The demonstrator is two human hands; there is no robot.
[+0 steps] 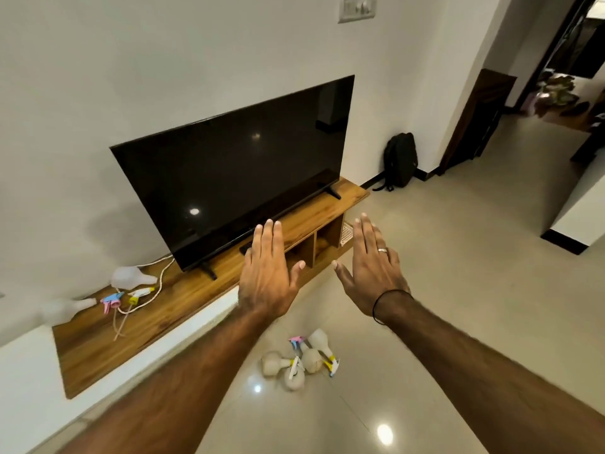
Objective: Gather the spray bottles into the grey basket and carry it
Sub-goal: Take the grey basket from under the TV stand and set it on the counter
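Note:
Both arms are stretched out in front of me, palms down. My left hand (pixel 266 273) and my right hand (pixel 370 267) are flat, fingers apart, holding nothing. Several pale spray bottles (pixel 302 360) with pink and yellow triggers lie in a cluster on the tiled floor below my hands. Two more spray bottles lie on the wooden TV shelf at the left: one (pixel 131 277) near the wall, another (pixel 65 309) at the shelf's left end, with loose trigger heads (pixel 113 300) between them. No grey basket is visible; a pale mesh item (pixel 346 233) shows at the shelf's right end.
A large black TV (pixel 235 172) stands on the long wooden shelf (pixel 183 299) against the white wall. A white cable (pixel 157 286) trails over the shelf. A black backpack (pixel 400 160) leans on the wall; an open doorway (pixel 556 103) lies far right.

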